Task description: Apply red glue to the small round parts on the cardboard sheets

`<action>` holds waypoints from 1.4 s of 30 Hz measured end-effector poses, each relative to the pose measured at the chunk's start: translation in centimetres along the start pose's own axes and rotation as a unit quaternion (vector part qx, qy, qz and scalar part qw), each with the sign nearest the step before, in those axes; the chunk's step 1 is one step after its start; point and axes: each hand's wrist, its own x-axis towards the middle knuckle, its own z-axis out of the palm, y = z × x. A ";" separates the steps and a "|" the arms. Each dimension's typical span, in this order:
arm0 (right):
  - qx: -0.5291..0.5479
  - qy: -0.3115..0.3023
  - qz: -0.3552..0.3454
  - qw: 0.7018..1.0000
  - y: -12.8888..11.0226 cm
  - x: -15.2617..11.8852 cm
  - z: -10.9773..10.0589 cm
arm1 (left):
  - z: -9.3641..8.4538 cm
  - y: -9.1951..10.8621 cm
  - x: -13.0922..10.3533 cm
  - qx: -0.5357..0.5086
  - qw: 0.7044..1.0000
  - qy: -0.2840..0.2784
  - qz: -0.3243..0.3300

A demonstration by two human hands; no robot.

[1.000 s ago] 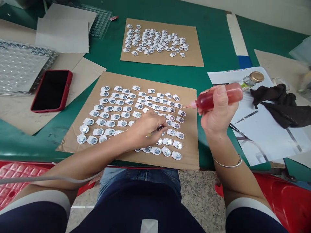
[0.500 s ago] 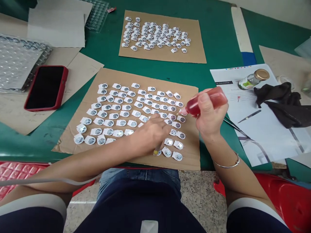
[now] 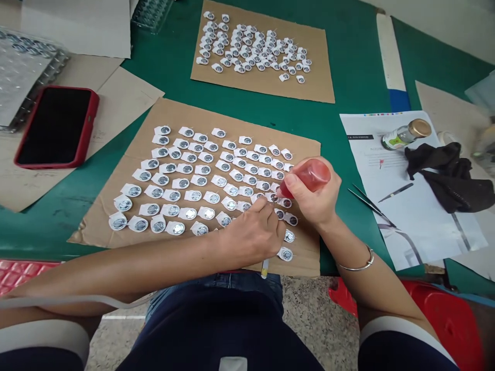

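Right hand (image 3: 320, 203) clamped around 1 translucent red squeeze bottle (image 3: 312, 174), lower end over silver-centred white discs (image 3: 195, 196) on brown cardboard sheet (image 3: 98, 221). Left hand (image 3: 253, 232) closed on 1 slim yellow-ended tool (image 3: 264, 270), just beside. White paper sheet (image 3: 361, 159): black heading bar (image 3: 361, 137), print too small to read. Gold-lidded glass jar (image 3: 405, 134): green-and-white label (image 3: 393, 139), illegible.

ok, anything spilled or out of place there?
Possibly: a small red mark on the printed sheet, just below the glass jar in view. It stands out from the grey print, though I can't tell a drip from ink. The nearer cardboard also looks creased at its near left corner.
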 end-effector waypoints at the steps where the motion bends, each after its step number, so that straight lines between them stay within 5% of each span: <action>1: -0.001 -0.007 0.007 1.000 0.1 0.0 0.0 | 0.0 0.0 0.0 0.001 1.000 0.000 0.000; 16: 0.007 -0.023 0.036 0.999 0.0 -0.1 0.1 | -0.3 -0.3 0.2 0.009 1.000 -0.005 0.001; 42: -0.005 0.020 -0.011 1.000 0.6 0.2 0.3 | -0.3 -0.5 0.2 -0.006 1.000 -0.018 -0.002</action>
